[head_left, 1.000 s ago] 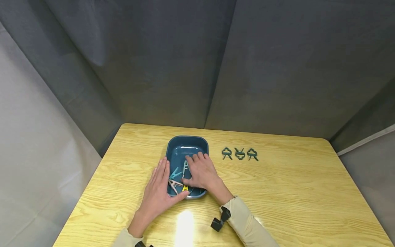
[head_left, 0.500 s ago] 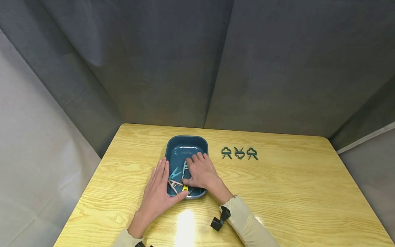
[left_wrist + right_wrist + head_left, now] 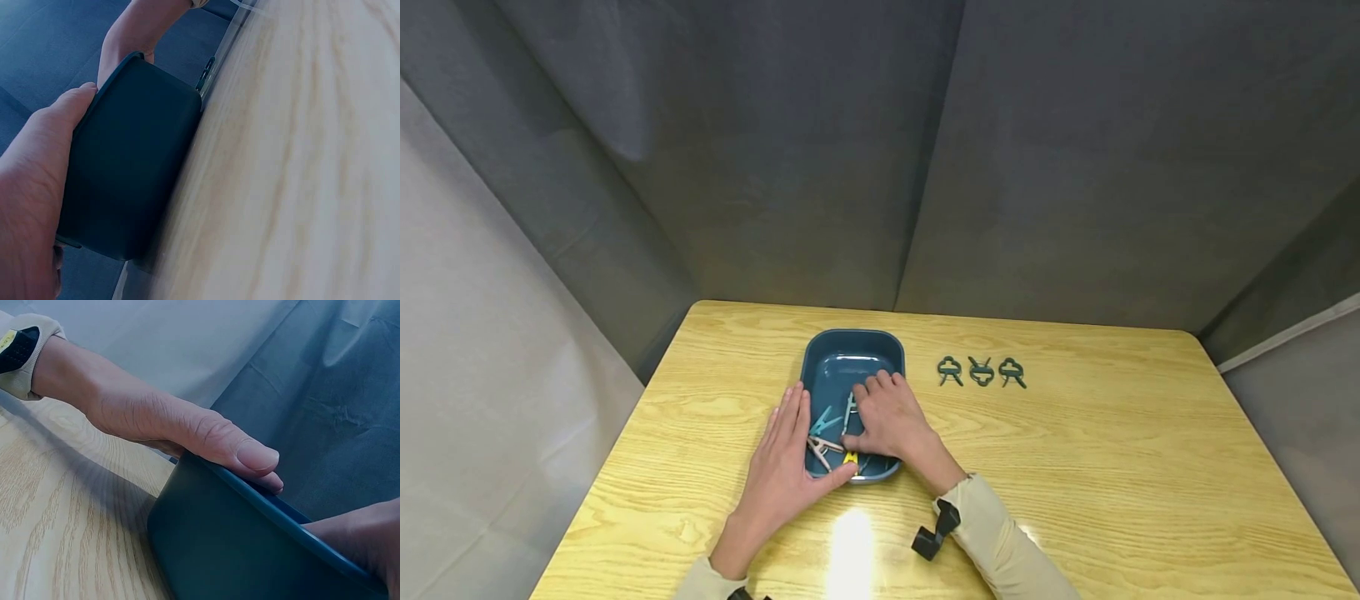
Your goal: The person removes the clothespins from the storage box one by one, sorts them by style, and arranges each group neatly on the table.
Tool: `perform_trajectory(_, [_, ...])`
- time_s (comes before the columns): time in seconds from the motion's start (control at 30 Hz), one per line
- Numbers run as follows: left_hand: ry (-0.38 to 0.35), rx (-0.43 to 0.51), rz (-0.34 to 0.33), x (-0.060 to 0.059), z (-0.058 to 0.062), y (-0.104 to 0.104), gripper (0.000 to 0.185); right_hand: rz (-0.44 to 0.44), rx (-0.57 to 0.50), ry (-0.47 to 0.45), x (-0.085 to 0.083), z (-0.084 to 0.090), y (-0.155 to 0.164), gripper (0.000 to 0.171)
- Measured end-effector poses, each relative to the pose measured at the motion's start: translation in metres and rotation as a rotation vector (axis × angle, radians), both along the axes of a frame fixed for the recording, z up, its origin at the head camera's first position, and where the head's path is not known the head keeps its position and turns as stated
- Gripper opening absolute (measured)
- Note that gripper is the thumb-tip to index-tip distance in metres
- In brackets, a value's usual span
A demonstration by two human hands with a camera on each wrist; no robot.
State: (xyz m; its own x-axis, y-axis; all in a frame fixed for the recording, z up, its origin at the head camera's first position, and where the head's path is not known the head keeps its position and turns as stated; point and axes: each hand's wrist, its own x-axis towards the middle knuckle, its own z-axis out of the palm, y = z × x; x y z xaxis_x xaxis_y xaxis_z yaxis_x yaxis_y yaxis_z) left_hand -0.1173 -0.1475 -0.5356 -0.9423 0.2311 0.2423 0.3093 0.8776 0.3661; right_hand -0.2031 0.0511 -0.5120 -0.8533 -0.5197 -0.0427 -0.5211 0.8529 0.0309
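Observation:
A dark blue plastic bin (image 3: 853,337) stands on the table with several clothespins in its near part. My left hand (image 3: 786,450) lies along the bin's left side with straight fingers, and its thumb (image 3: 256,453) reaches over the near rim. My right hand (image 3: 891,417) is down inside the bin from the right, fingers bent downward. Between its index finger and thumb shows a pale teal clothespin (image 3: 848,412); I cannot tell whether it is pinched. Left of that lie a turquoise clothespin (image 3: 825,422) and a pale pink one (image 3: 825,447). A yellow clothespin (image 3: 851,457) sits by my left thumb.
Right of the bin, three dark green clips lie in a row on the wooden table (image 3: 1075,442): a left clip (image 3: 950,369), a middle clip (image 3: 981,372) turned the other way, and a right clip (image 3: 1012,372). Grey curtains (image 3: 790,167) hang behind the table's back edge.
Both hands and the clothespins keep practically the same place. The whole head view has shifted very slightly.

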Motion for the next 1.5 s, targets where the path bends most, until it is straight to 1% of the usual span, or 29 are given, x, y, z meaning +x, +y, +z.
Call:
perform_trajectory(0.1, [-0.003,0.006,0.001,0.001,0.0,0.0,0.129,0.005,0.001,0.003,0.0,-0.001,0.0,0.086])
perform_trajectory(0.3, [0.019,0.016,0.0,0.001,0.0,0.0,0.127,0.009,0.001,0.012,0.0,0.0,0.0,0.086])
perform_trajectory(0.5, [0.002,0.008,0.0,-0.001,-0.001,0.0,0.128,0.007,0.01,0.004,-0.001,0.0,0.0,0.088])
perform_trajectory(0.73, [0.008,0.002,0.001,-0.001,-0.002,0.0,0.128,0.007,0.011,-0.004,0.0,0.002,0.001,0.087])
perform_trajectory(1.03, [0.022,0.017,-0.004,0.0,-0.001,-0.001,0.128,0.031,-0.012,0.003,0.0,0.004,0.0,0.087])
perform_trajectory(1.13, [0.014,0.022,0.006,0.001,-0.001,-0.001,0.128,0.042,-0.033,0.003,-0.001,0.004,-0.001,0.087])
perform_trajectory(1.27, [-0.001,0.021,0.013,0.001,-0.002,-0.001,0.128,0.046,-0.086,-0.01,-0.001,0.003,0.001,0.088])
perform_trajectory(1.4, [0.022,0.034,-0.004,0.0,-0.002,-0.001,0.127,0.047,-0.151,-0.02,-0.002,0.0,0.005,0.09])
perform_trajectory(1.5, [0.037,0.04,-0.016,-0.002,-0.001,-0.001,0.126,0.05,-0.208,-0.016,-0.002,0.003,0.01,0.09])
